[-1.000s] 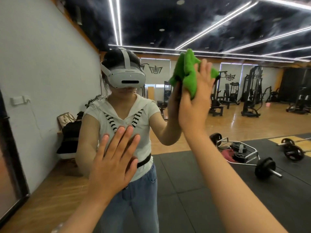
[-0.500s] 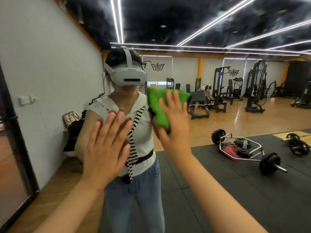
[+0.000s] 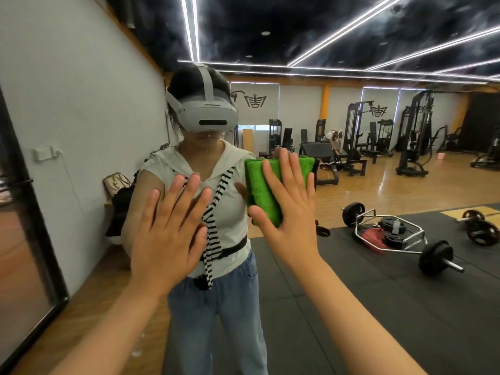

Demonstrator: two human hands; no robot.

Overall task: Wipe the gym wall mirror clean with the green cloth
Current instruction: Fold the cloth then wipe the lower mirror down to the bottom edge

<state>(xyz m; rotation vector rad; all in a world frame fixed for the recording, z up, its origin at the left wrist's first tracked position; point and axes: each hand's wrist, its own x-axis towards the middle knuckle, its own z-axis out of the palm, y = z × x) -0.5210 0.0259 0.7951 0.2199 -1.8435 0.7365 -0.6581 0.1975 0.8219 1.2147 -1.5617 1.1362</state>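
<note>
R hand (image 3: 286, 212) lies flat on the green cloth (image 3: 259, 190), fingers straight and spread, palm pressing it to the mirror (image 3: 351, 307). No curl round it, nothing pinched. L hand (image 3: 167, 234) is at approx. 8 o'clock from the cloth, also flat on the glass, fingers straight & fanned, holding nothing; prob. a brace. Cloth sits just to 3 o'clock of frame centre, over the reflected shoulder. It's folded into a thick pad. Long axis runs approx. 12–6, top leaning a bit toward 11, but the hand hides its 3 o'clock half, so that's a judgement. Fold edges show at the 9 o'clock side and along the top. To wipe well: press w/ the whole palm, not fingertips, so the pad lies flat. Sweep across the short axis, toward 3 or 9, so the long side clears a wide band, and overlap passes. Lift the L hand off once balanced, since bare skin prob. leaves prints on the glass.
</note>
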